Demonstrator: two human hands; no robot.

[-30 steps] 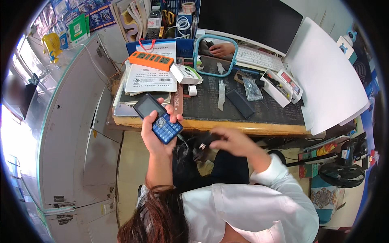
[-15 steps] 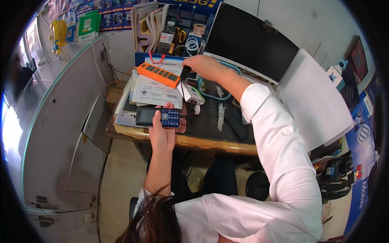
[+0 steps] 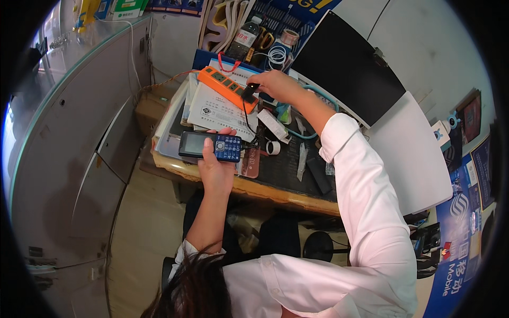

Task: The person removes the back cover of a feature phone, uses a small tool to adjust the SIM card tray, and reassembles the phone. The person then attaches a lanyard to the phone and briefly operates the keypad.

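My left hand [image 3: 216, 172] is closed around a blue keypad phone [image 3: 229, 149], thumb on its front. The phone lies level over the desk's near edge, with its greyish screen toward the left. A thin black cable [image 3: 246, 114] runs from the phone's right end up to a black charger plug [image 3: 250, 91]. My right hand [image 3: 277, 85] pinches that plug at the right end of an orange power strip [image 3: 221, 82]. The plug covers the sockets there; I cannot tell whether its prongs are in.
Papers [image 3: 214, 108] lie beneath the strip. Right of the cable are a small white box [image 3: 274, 126] and a white round piece [image 3: 273, 148]. Behind stand a bottle [image 3: 244, 38], a cable coil [image 3: 277, 54] and a monitor [image 3: 350, 63]. A grey cabinet [image 3: 79, 111] borders the left.
The view has shifted, so the desk sits differently in the picture. The charger plug has come down onto the strip's right end. The phone's screen looks lighter; my left hand still holds it.
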